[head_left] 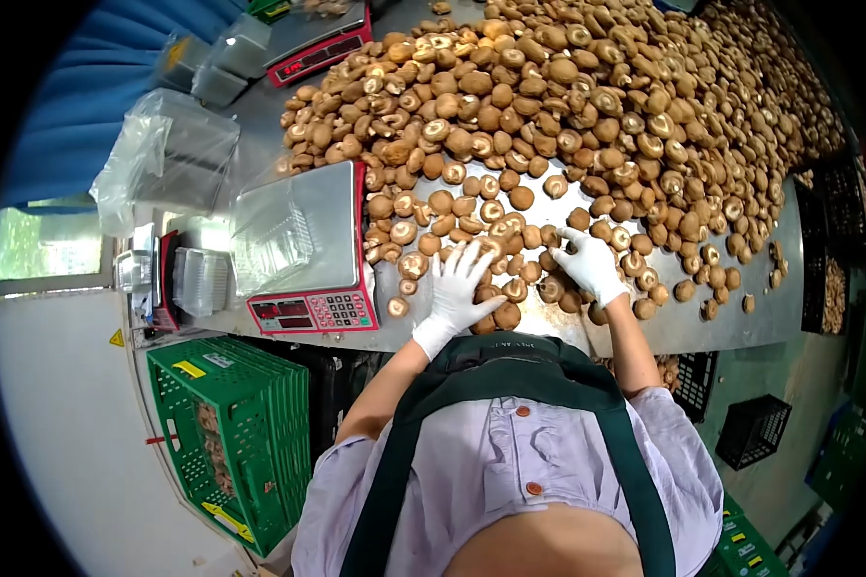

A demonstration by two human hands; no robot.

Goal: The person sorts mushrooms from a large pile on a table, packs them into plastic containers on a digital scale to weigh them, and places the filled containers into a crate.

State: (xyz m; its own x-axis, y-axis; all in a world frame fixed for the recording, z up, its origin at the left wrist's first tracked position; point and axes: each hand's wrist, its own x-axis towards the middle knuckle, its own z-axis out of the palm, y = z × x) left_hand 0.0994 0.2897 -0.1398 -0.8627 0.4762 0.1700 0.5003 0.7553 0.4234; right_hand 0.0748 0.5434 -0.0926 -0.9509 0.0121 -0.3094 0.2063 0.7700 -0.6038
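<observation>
From here I see mushrooms heaped toward one o'clock. Left hand is splayed wide; right hand, I can't tell. Three-o'clock black crate holds mushrooms; nine-o'clock scale bears clear packaging.

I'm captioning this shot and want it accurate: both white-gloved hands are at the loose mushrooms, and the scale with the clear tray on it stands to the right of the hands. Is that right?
Not quite: in the head view, the scale with the clear tray stands to the left of the white-gloved left hand and right hand, which are at the loose mushrooms.
</observation>
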